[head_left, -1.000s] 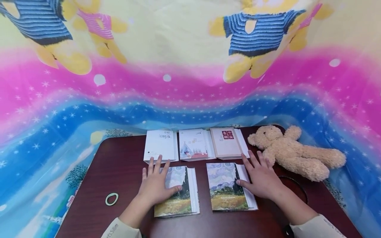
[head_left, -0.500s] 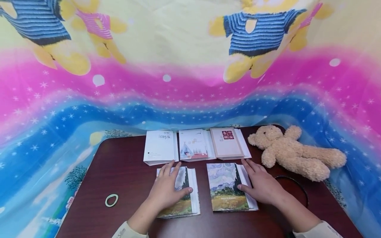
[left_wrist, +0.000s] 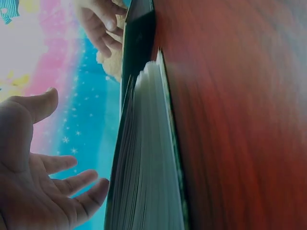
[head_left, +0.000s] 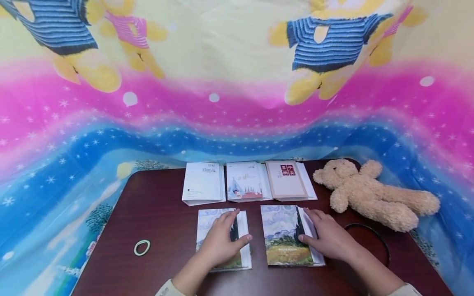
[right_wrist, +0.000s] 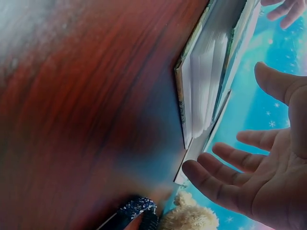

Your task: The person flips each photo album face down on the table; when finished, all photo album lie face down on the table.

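Note:
Two matching photo albums with a painted landscape cover lie side by side. My left hand (head_left: pixel 224 242) hovers over the left album (head_left: pixel 205 224), covering much of its right half, with fingers extended and thumb out to the right. In the left wrist view, its page edges (left_wrist: pixel 151 143) face the camera and the fingertips are close above the cover. My right hand (head_left: pixel 329 236) is over the right side of the right album (head_left: pixel 279 228), thumb spread toward its cover. The right wrist view shows these fingers (right_wrist: pixel 218 184) loosely extended, with nothing between them.
Behind stand a white album (head_left: pixel 203 185), a tent-picture album (head_left: pixel 242 191) and a beige album (head_left: pixel 286 187) in a row. A teddy bear (head_left: pixel 370 195) lies at right, near a black band (head_left: pixel 377 234). A pale green ring (head_left: pixel 135 248) lies left on the dark table (head_left: pixel 159 222).
My left hand has moved right across its album, its fingers drawing closer together. My right hand has drawn back from the teddy bear's arm, and its fingers have come together. The albums stay put.

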